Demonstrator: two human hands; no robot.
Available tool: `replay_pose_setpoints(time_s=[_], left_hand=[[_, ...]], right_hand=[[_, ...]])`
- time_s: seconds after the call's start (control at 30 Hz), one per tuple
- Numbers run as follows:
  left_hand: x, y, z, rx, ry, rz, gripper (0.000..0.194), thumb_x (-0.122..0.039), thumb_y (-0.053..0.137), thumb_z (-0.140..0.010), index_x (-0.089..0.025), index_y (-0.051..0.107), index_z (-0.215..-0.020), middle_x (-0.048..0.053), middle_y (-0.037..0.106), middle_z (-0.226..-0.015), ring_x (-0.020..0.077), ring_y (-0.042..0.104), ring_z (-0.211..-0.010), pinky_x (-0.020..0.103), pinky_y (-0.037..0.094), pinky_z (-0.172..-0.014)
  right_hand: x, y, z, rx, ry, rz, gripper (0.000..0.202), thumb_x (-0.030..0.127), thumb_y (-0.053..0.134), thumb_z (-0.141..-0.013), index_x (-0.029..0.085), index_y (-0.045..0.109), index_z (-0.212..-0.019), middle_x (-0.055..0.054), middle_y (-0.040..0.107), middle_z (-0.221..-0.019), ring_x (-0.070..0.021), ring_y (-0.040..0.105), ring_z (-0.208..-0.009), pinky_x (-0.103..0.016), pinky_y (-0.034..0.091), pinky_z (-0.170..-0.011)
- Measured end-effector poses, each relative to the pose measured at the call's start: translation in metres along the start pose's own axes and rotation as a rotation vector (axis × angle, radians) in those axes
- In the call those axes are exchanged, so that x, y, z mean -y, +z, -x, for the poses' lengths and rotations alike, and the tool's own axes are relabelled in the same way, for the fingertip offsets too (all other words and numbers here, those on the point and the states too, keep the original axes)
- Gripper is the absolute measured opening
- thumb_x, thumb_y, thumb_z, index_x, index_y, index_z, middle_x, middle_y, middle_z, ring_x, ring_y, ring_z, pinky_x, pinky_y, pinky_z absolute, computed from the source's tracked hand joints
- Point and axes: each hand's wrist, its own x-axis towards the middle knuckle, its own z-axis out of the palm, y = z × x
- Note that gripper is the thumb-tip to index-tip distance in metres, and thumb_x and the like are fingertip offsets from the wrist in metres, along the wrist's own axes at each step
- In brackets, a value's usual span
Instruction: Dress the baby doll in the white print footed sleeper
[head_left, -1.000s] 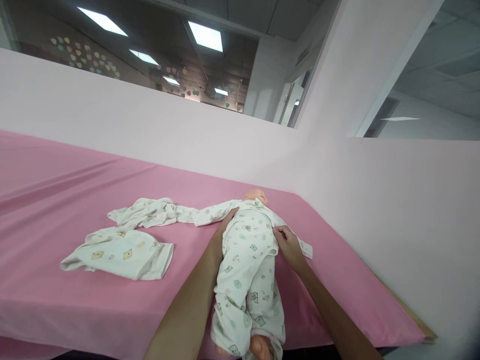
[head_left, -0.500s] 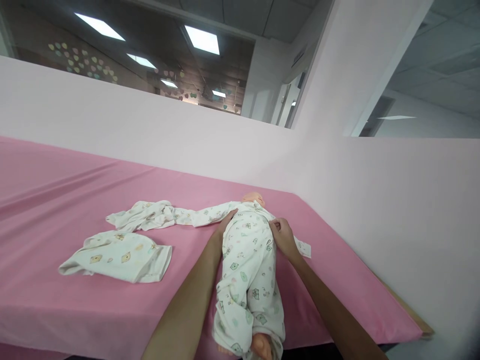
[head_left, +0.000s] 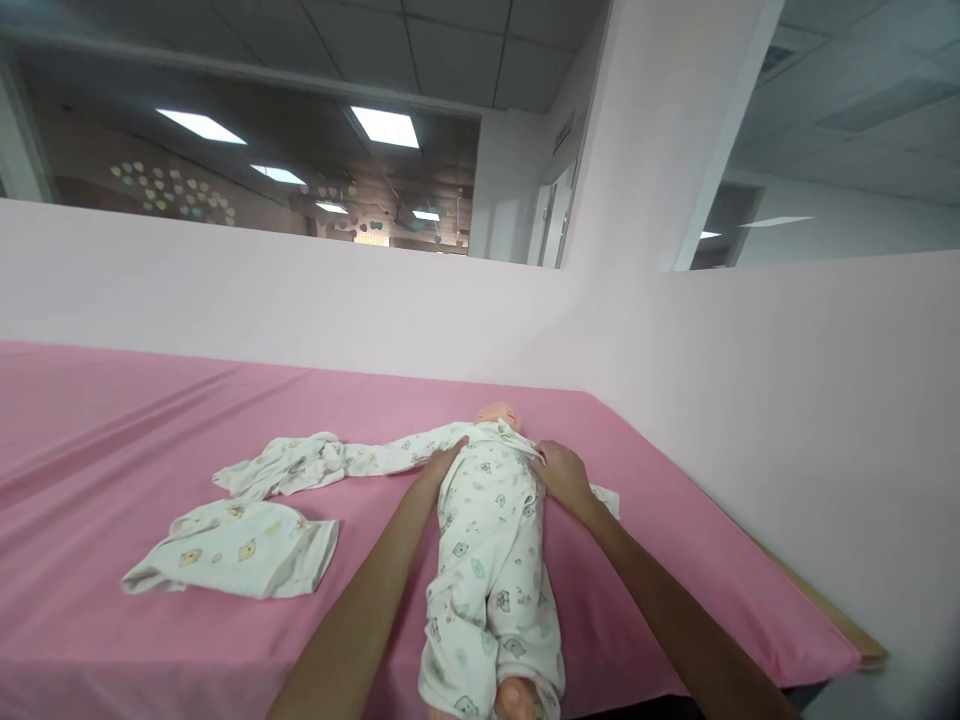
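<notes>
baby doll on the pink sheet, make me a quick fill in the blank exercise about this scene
1. The baby doll in the white printed romper lies on a sheet coloured ____.
2. The right hand pinches the romper near the doll's ____.
3. The left hand rests on the doll's outstretched ____.
4. The folded white printed garment lies to the doll's ____ in the picture.

Missing words: pink; chest; sleeve; left

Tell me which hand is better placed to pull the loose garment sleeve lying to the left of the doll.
Probably the left. The left hand rests on the doll's left side, right where the loose sleeve begins. The right hand pinches cloth on the far side and would have to cross the doll's chest.
</notes>
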Motion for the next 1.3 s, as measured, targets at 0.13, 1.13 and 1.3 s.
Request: replay_pose_setpoints(time_s=[0.13, 1.13, 1.3], left_hand=[[-0.002, -0.019, -0.01, -0.174, 0.086, -0.282, 0.028, -0.04, 0.068, -0.086, -0.017, 0.067, -0.102, 0.013, 0.071, -0.106, 0.0327, 0.064, -0.108, 0.041, 0.046, -0.093], [0.014, -0.035, 0.072, -0.172, 0.718, -0.869, 0.015, -0.011, 0.044, -0.088, -0.02, 0.055, -0.09, 0.014, 0.066, -0.104, 0.0297, 0.057, -0.106, 0.045, 0.04, -0.102], [0.018, -0.03, 0.061, -0.255, 0.533, -0.839, 0.018, -0.013, 0.043, -0.088, -0.02, 0.052, -0.102, 0.009, 0.067, -0.098, 0.0248, 0.062, -0.089, 0.035, 0.047, -0.076]], right_hand=[[0.006, 0.001, -0.003, -0.047, 0.014, -0.038, 0.024, 0.038, 0.06, -0.1, 0.016, 0.066, -0.107, -0.004, 0.068, -0.104, -0.0162, 0.066, -0.09, -0.036, 0.057, -0.083], [-0.002, -0.006, 0.087, -0.194, -0.078, -0.176, 0.022, 0.039, 0.057, -0.096, 0.019, 0.059, -0.086, -0.002, 0.062, -0.086, -0.018, 0.057, -0.083, -0.037, 0.045, -0.084], [-0.002, 0.008, 0.083, -0.111, -0.013, -0.129, 0.024, 0.042, 0.057, -0.098, 0.018, 0.061, -0.099, -0.002, 0.064, -0.093, -0.0159, 0.059, -0.081, -0.033, 0.048, -0.077]])
